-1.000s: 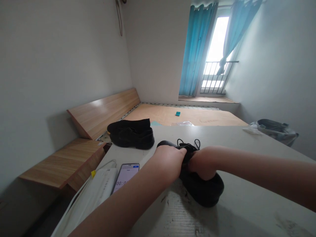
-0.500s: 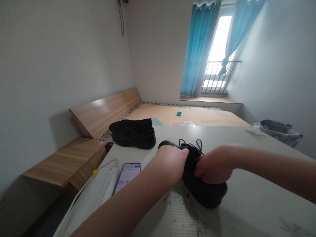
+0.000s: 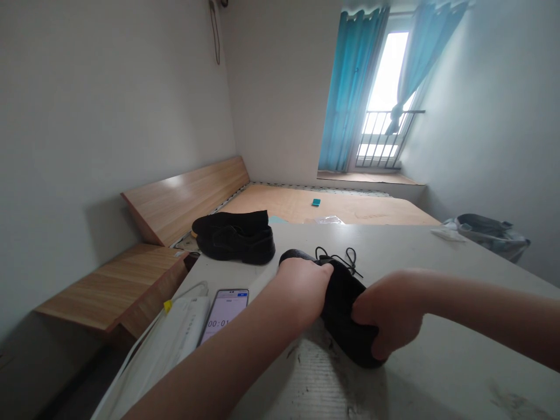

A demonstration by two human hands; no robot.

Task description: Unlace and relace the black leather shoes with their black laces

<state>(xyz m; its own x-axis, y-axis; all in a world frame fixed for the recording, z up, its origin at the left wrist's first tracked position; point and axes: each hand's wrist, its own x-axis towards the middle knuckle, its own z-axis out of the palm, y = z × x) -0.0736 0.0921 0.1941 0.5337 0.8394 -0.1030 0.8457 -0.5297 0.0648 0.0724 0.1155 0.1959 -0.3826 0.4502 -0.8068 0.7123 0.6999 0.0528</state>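
Note:
A black lace-up shoe point(image 3: 343, 297) rests on the white table, its toe pointing away to the left and its heel toward me. My left hand point(image 3: 306, 284) is closed round the front part of the shoe, most of its fingers hidden. At the heel end, my right hand point(image 3: 391, 312) grips the rim of the opening, thumb and fingers on the collar. Loose black laces point(image 3: 339, 256) curl out on the far side. Farther left stands a pair of black shoes point(image 3: 236, 242), side by side.
A phone point(image 3: 227, 312) showing a timer lies left of my left forearm. Beside it sits a white power strip point(image 3: 184, 332) with a cable. The white table point(image 3: 420, 251) adjoins a wooden bed base point(image 3: 280, 198). A grey bag point(image 3: 492, 233) is at the right.
My right hand has shifted from inside the shoe's opening back toward the heel and now holds its rim. My left hand stays in place on the front.

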